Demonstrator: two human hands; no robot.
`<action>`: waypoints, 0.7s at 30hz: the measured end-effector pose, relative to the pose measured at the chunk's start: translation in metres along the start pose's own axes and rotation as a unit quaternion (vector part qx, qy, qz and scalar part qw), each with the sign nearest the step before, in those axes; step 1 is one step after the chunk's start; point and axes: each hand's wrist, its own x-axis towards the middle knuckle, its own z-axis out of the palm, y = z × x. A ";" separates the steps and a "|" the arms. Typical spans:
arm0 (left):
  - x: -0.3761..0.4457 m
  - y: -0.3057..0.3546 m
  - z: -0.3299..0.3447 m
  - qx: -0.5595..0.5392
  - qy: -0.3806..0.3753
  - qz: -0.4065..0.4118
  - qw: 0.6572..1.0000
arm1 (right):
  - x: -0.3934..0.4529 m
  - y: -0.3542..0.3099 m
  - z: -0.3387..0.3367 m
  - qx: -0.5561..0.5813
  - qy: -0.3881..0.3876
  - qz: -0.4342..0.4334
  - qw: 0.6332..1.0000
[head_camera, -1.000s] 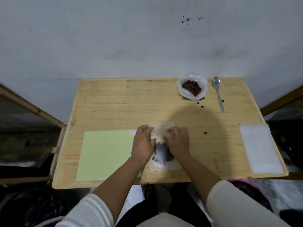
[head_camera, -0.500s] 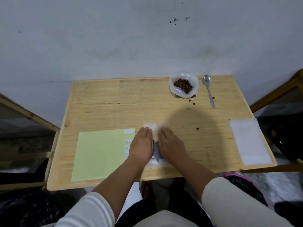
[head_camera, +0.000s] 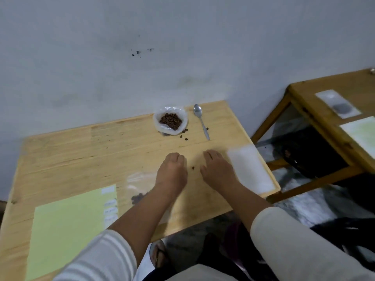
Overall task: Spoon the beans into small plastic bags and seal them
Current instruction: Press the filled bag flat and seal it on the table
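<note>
Both hands empty on the table, filled bag lying by the left forearm, next bag not yet picked up.

Left hand [head_camera: 172, 172] and right hand [head_camera: 218, 169] lie palm-down on the wooden table [head_camera: 81, 151], fingers relaxed, gripping nothing; one stray bean [head_camera: 193, 167] sits between them. The small clear bag [head_camera: 140, 189] with beans in it lies flat just beside the left forearm, partly hidden; can't tell if its seal is fully shut. Open bean bag [head_camera: 170, 121] and spoon [head_camera: 200, 120] are at the far edge, loose beans [head_camera: 184, 134] near them. Stack of empty bags [head_camera: 249, 169] is just beside the right hand. Risks: the left forearm may drag the filled bag off the near edge; a half-closed seal would spill beans; a reach across may tip the open bean bag.
</note>
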 end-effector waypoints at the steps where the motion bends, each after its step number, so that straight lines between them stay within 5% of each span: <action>1: 0.007 0.014 0.009 0.018 -0.026 0.031 0.999 | -0.003 0.017 -0.005 0.003 0.006 0.026 1.000; 4: 0.025 0.056 0.036 0.083 -0.090 0.069 0.990 | -0.014 0.067 -0.013 0.011 0.028 0.084 0.996; 9: 0.044 0.102 0.079 0.001 -0.091 0.047 0.995 | -0.027 0.128 -0.002 0.022 0.034 0.109 0.993; 16: 0.071 0.128 0.106 -0.117 -0.031 -0.074 0.990 | -0.021 0.173 0.046 0.052 -0.010 0.098 0.994; 21: 0.087 0.128 0.109 -0.146 0.028 -0.069 0.987 | -0.015 0.178 0.062 0.036 -0.041 0.075 0.996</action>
